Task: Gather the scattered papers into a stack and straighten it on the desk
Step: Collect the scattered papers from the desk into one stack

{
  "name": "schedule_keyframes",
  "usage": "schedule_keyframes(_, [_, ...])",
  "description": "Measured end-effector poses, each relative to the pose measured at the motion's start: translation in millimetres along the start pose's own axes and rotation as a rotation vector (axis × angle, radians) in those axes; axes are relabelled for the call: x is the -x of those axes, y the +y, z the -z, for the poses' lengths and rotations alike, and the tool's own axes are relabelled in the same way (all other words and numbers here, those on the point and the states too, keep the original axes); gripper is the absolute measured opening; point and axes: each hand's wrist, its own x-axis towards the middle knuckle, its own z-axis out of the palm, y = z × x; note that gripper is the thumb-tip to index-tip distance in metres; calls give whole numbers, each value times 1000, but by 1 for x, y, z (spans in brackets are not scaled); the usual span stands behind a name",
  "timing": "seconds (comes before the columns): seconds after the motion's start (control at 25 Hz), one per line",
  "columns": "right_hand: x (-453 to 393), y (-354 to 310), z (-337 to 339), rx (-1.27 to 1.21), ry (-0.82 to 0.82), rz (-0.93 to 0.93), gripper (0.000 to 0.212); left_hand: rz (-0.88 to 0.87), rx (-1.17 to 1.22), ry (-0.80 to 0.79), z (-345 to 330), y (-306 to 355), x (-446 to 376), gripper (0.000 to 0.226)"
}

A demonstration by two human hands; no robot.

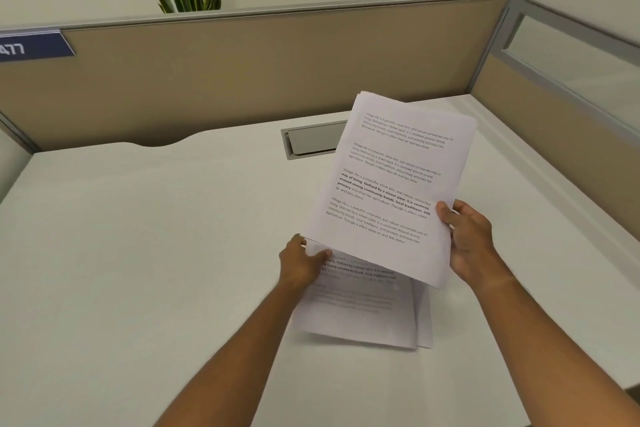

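The lower papers are lying blurred on the white desk, half hidden under the raised sheets — their text is unreadable. The right hand is pinching those sheets at four o'clock; the left hand is gripping the stack's edge (fingers tucked beneath). At twelve o'clock, a metal cable hatch is partly covered, tan partition behind.
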Motion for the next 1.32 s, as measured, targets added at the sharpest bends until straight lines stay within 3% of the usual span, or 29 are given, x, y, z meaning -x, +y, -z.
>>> schedule_keyframes(0.32, [-14, -4, 26, 3, 29, -4, 11, -43, -549, 188, -58, 14, -3, 57])
schedule_keyframes(0.48, [-22, -5, 27, -3, 19, -12, 12, -51, -628, 122, -71, 17, 2, 83])
schedule_keyframes(0.56, [-24, -3, 26, 5, 17, -18, 12, -25, -583, 86, -74, 17, -2, 79])
schedule_keyframes(0.68, [-27, 0, 23, 12, 11, -26, 12, 6, -500, 61, -73, 18, -8, 55])
schedule_keyframes(0.76, [-29, 1, 22, 20, 5, -23, 12, 43, -309, 71, -65, 16, -10, 38])
schedule_keyframes(0.92, [-34, 1, 18, 50, 19, -8, 12, -14, -4, 70, -6, 6, -14, 24])
schedule_keyframes(1.16, [-35, 12, -10, 106, 44, -2, 12, -106, 113, 305, 174, -16, -14, 17])
schedule_keyframes(1.32, [-26, 30, -40, 157, 27, -34, 12, -115, 328, 408, 258, -10, -6, 11])
